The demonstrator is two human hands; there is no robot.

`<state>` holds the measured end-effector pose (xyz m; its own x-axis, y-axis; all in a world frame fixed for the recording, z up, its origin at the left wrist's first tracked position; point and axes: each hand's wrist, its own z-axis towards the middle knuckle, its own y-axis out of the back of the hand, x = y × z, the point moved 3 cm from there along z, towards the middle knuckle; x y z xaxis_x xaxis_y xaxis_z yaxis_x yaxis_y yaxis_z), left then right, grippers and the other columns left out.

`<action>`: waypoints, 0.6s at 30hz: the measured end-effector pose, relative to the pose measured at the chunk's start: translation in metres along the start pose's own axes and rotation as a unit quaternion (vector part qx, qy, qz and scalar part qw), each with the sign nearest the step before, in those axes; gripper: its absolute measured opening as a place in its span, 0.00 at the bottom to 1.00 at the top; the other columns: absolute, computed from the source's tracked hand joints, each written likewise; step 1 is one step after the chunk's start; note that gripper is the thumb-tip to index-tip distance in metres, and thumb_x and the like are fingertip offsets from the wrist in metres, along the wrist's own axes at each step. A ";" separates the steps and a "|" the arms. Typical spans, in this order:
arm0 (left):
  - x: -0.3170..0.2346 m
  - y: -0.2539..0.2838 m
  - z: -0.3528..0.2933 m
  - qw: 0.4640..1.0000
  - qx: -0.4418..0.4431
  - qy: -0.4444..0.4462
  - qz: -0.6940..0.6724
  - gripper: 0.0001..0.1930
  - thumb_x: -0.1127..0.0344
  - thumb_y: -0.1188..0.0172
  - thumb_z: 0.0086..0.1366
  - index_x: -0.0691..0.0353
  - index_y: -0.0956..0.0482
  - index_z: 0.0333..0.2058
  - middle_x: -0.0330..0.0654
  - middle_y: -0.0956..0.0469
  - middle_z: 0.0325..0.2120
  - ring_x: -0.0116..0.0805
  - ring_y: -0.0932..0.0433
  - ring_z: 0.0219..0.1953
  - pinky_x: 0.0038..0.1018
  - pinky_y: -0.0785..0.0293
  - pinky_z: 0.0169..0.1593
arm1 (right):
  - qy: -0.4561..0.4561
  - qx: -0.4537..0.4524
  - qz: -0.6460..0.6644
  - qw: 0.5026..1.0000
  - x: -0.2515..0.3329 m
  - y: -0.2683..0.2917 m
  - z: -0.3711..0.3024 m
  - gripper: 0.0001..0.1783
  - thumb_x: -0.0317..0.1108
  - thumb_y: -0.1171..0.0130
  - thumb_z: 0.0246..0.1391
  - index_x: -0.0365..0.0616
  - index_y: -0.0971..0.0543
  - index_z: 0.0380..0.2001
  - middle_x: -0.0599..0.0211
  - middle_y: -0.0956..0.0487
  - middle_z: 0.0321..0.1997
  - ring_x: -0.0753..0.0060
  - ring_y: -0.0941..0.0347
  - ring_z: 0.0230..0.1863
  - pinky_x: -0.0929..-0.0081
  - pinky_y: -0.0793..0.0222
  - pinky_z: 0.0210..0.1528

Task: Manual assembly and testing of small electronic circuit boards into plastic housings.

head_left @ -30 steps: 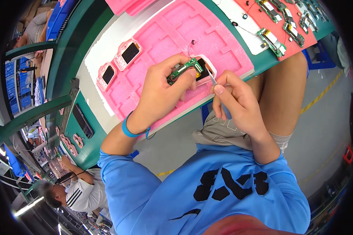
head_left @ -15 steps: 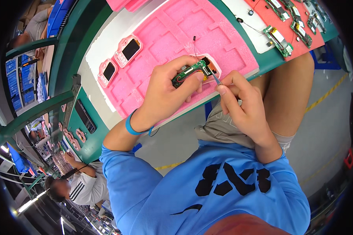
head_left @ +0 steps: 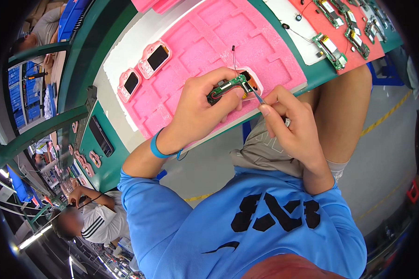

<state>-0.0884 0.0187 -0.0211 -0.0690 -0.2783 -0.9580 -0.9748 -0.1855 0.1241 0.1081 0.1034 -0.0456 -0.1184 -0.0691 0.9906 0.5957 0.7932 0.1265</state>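
My left hand (head_left: 198, 104), with a blue band on its wrist, grips a green circuit board (head_left: 229, 86) between thumb and fingers. A thin wire with a small black part at its end (head_left: 233, 48) runs up from beside the board. Pinched in my right hand (head_left: 291, 123) is a pair of tweezers (head_left: 259, 97), its tips at the right end of the board. Under the board lies a pale pink casing (head_left: 259, 83), partly hidden by the board and my left hand. It rests on a pink foam tray (head_left: 198, 53) with moulded recesses.
Two pink casings with dark screens (head_left: 158, 56) lie on the tray's left side. Several circuit boards (head_left: 329, 50) with wires lie on a red mat (head_left: 307, 35) at the right. A dark flat device (head_left: 101, 136) lies on the green table. A co-worker (head_left: 95, 218) sits at the far left.
The board and my left hand have shifted slightly to the right. The tweezers stay at the board's right end, a little lower. The co-worker at the left has moved an arm.
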 end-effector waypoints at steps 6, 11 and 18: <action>-0.003 -0.002 0.000 1.000 0.004 0.003 -0.002 0.08 0.72 0.37 0.72 0.65 0.17 0.48 0.35 0.17 0.24 0.21 0.28 0.22 0.18 0.35 0.27 | 0.004 -0.015 -0.008 1.000 0.001 0.000 -0.002 0.02 0.23 0.43 0.69 0.40 0.24 0.39 0.76 0.27 0.14 0.84 0.40 0.16 0.83 0.48 0.25; -0.002 -0.002 0.000 1.000 -0.002 -0.005 -0.001 0.08 0.72 0.38 0.73 0.65 0.17 0.48 0.35 0.17 0.24 0.21 0.28 0.22 0.18 0.35 0.27 | -0.023 -0.026 -0.011 0.999 0.004 0.000 -0.002 0.03 0.25 0.40 0.68 0.43 0.24 0.37 0.75 0.28 0.17 0.79 0.41 0.18 0.78 0.46 0.26; -0.003 -0.002 0.001 1.000 0.009 -0.011 0.007 0.07 0.71 0.38 0.73 0.64 0.17 0.47 0.35 0.17 0.24 0.20 0.28 0.21 0.17 0.35 0.27 | -0.031 -0.001 0.030 0.999 0.001 0.001 -0.001 0.03 0.25 0.42 0.69 0.42 0.24 0.38 0.76 0.28 0.15 0.82 0.41 0.17 0.82 0.48 0.25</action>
<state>-0.0860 0.0210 -0.0191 -0.0876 -0.2599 -0.9617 -0.9774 -0.1638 0.1333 0.1097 0.1034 -0.0447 -0.1319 0.0160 0.9911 0.6047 0.7936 0.0676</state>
